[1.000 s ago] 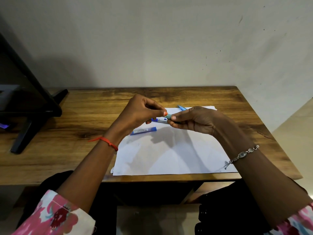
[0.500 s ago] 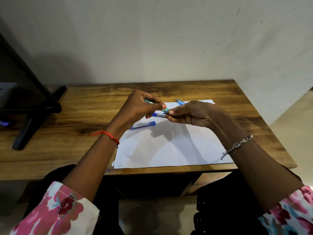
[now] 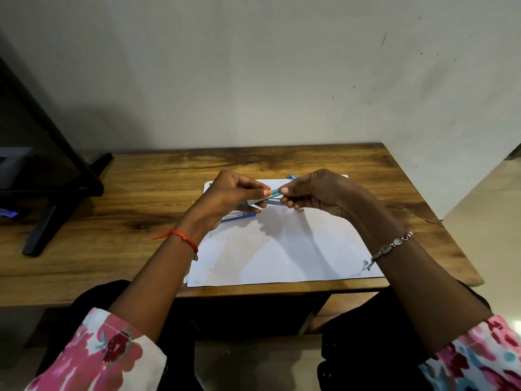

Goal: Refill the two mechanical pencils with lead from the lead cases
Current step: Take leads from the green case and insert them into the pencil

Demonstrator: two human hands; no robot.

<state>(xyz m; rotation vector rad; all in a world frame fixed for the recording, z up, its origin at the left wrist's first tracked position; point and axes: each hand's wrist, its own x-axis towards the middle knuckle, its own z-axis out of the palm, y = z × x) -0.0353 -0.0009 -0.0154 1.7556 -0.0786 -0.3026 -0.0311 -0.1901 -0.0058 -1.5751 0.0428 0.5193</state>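
My left hand and my right hand meet above the far part of a white paper sheet. Both pinch a teal mechanical pencil that spans the gap between the fingertips. Its ends are hidden inside the hands. A blue lead case lies on the paper just under my left hand, partly covered by it. Another blue item, only its tip showing, pokes out behind my right hand; I cannot tell whether it is a pencil or a case.
The wooden desk stands against a plain wall. A dark monitor with a black stand fills its left end. The desk's right edge drops to a tiled floor.
Both hands stayed together on the teal pencil. The view has tilted, so hands and desk sit slightly lower and closer in frame. The lead case on the paper has not moved.
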